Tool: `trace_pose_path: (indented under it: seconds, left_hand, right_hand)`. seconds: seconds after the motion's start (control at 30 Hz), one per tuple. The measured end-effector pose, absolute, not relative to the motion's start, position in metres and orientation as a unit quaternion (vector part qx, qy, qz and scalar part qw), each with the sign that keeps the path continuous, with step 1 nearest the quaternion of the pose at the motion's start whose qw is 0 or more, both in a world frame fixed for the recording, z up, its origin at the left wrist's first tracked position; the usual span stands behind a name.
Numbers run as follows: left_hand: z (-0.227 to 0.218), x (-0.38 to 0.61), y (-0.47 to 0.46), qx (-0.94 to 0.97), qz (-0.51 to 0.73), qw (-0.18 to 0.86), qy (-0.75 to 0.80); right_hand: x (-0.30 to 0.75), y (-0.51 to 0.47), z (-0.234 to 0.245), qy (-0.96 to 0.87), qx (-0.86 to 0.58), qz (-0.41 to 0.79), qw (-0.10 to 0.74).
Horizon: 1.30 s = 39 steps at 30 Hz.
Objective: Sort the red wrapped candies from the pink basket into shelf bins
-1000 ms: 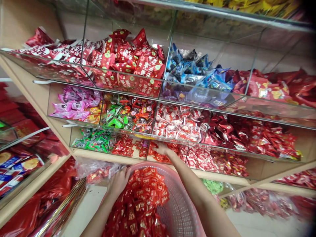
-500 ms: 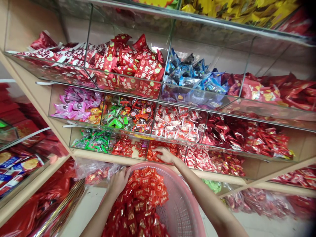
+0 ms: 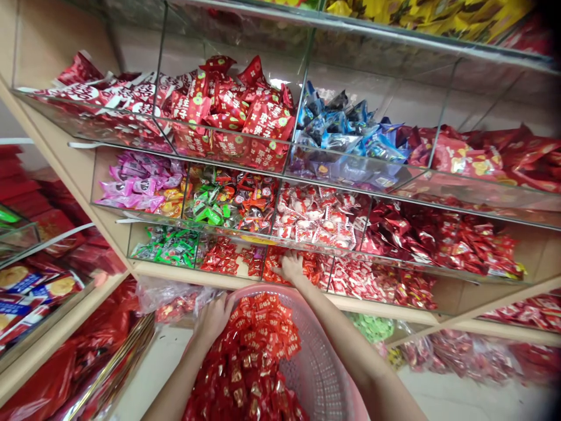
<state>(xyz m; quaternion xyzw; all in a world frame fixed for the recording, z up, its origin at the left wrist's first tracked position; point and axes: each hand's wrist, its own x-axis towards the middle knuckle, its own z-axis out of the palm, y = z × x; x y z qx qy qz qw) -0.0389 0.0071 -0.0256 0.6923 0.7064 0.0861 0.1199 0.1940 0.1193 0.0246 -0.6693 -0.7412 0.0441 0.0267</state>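
Note:
A pink plastic basket (image 3: 324, 351) is in front of me, partly filled with red and orange-red wrapped candies (image 3: 263, 327). My left hand (image 3: 215, 316) grips its rim on the left side. Up at the lowest shelf row, my right hand (image 3: 291, 266) reaches into a clear compartment of small orange-red wrapped candies (image 3: 310, 263). The fingers there look spread, resting on the candies, with nothing visibly lifted. Their tips are partly hidden among the wrappers.
Clear-walled compartments rise above, holding purple packets (image 3: 140, 184), white-and-red sweets (image 3: 315, 216) and blue bags (image 3: 346, 126). Green-wrapped candies (image 3: 169, 245) lie at lower left. A wooden ledge (image 3: 184, 278) runs below. Bagged goods (image 3: 175, 304) sit underneath.
My right hand has shifted slightly within the orange-red candies, its fingers turning from pointing left to pointing more upward. My left hand stays on the basket rim.

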Motion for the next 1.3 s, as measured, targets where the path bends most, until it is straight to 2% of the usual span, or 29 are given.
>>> trace_pose_path:
  seconds: [0.1,0.27,0.53,0.7,0.9,1.3]
  left_hand:
    - [-0.024,-0.039,0.007,0.692,0.082,0.126,0.706]
    - [-0.023,-0.039,0.008,0.696,0.079,0.125,0.703]
    - [-0.021,-0.037,0.007,0.688,0.079,0.127,0.711]
    - [-0.017,-0.035,0.006,0.688,0.077,0.127,0.710]
    - [-0.021,-0.036,0.006,0.690,0.085,0.122,0.708]
    - [-0.026,-0.038,0.007,0.693,0.083,0.118,0.706]
  right_hand:
    - [0.189,0.122,0.026,-0.728,-0.682,0.064,0.001]
    - [0.202,0.117,0.036,-0.729,-0.682,0.058,0.017]
    - [0.234,0.052,0.054,-0.809,-0.572,0.053,0.128]
    - [0.238,0.006,0.030,-0.839,-0.527,0.107,0.084]
    - [0.237,-0.005,-0.004,-0.841,-0.526,0.130,0.012]
    - [0.231,0.006,-0.017,-0.856,-0.497,0.129,0.063]
